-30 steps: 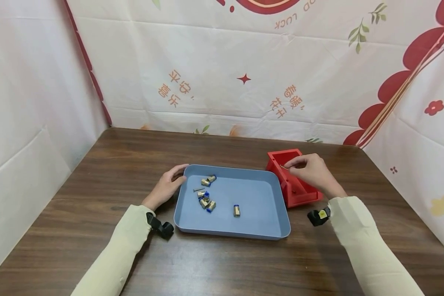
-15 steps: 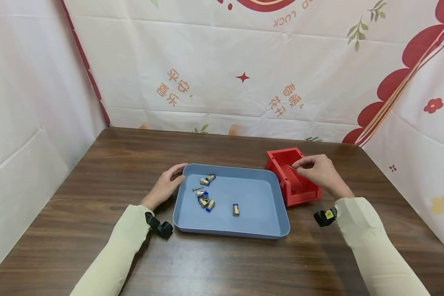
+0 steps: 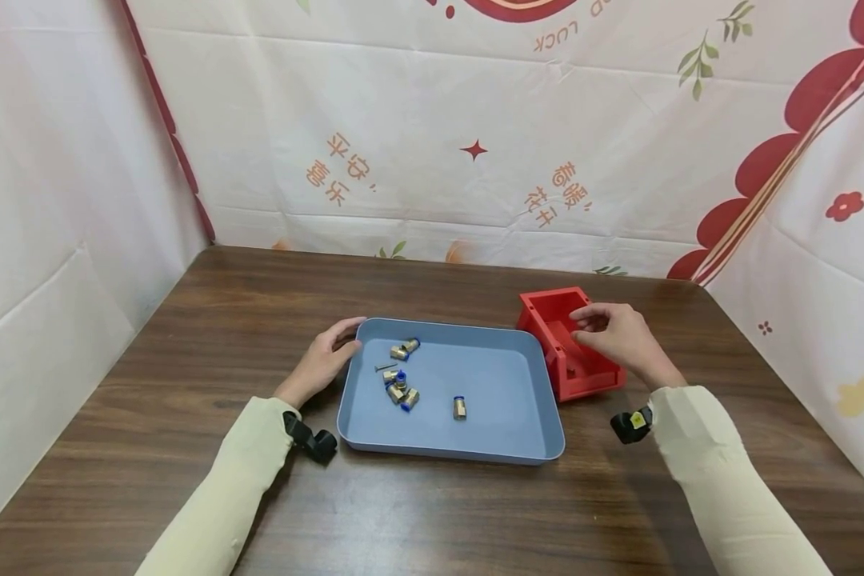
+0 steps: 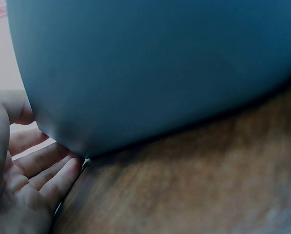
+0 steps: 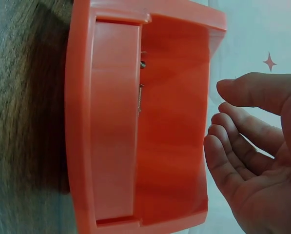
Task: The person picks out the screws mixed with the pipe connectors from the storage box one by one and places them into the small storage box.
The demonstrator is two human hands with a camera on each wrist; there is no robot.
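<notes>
My left hand (image 3: 322, 362) rests with loosely bent fingers against the left side of a blue tray (image 3: 504, 376), near its back corner. In the left wrist view the fingertips touch the tray's outer wall (image 4: 150, 73). Above the red bin (image 3: 578, 390) hangs my right hand (image 3: 619, 340), its thumb and fingers apart with nothing visible between them. Inside the bin, the right wrist view shows a screw (image 5: 140, 98) and a screw head (image 5: 143, 64), partly hidden by the front lip.
Several brass fittings with blue collars lie in the tray's left part, beside a screw (image 3: 386, 367). One separate fitting (image 3: 459, 408) stands nearer the middle. The bin sits against the tray's right side on a wooden table (image 3: 432, 512). A printed cloth (image 3: 418, 104) hangs behind.
The right hand has shifted slightly right over the bin, and its thumb and fingers have parted, letting go of the screw they pinched. The left hand stays at the tray.
</notes>
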